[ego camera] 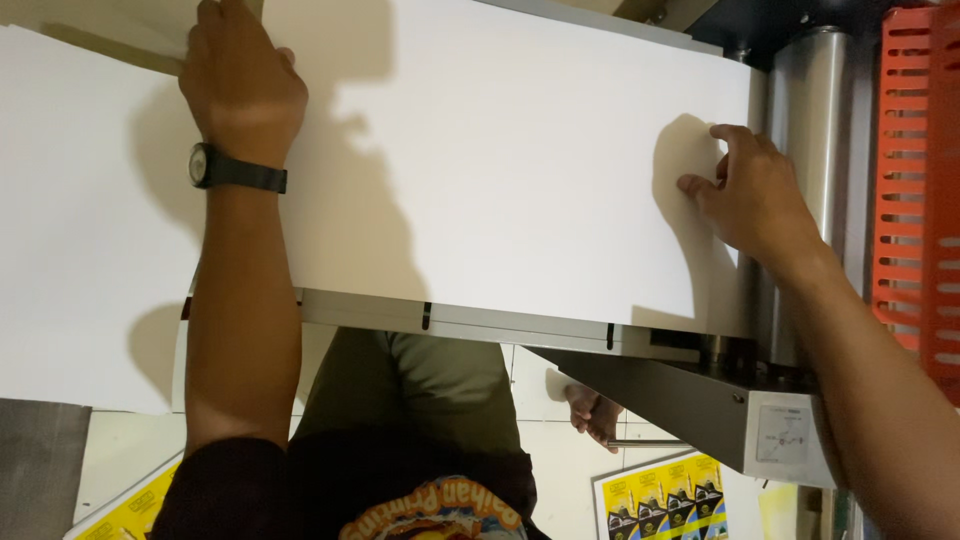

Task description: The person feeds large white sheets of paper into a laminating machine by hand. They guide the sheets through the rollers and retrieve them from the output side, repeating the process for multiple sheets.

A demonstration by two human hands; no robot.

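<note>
Big white sheet [500, 170] lies flat on feed table [470, 325] of machine, right edge up against steel roller [815, 150]. Left hand [240, 85] reaches far side w/ fingers curled over top edge of sheet, looks like a light hold; can't tell how firm. Right hand [750, 195] rests on sheet near roller, fingers half bent, tips pressing paper, nothing clasped. Best kept: both hands flat and even so sheet stays square to roller, no skew. Right fingertips close to roller, so better pulled back a bit. Orange guard [915, 180] at far right. More white sheets [90, 230] at left, printed yellow sheets [665, 495] on floor below.
</note>
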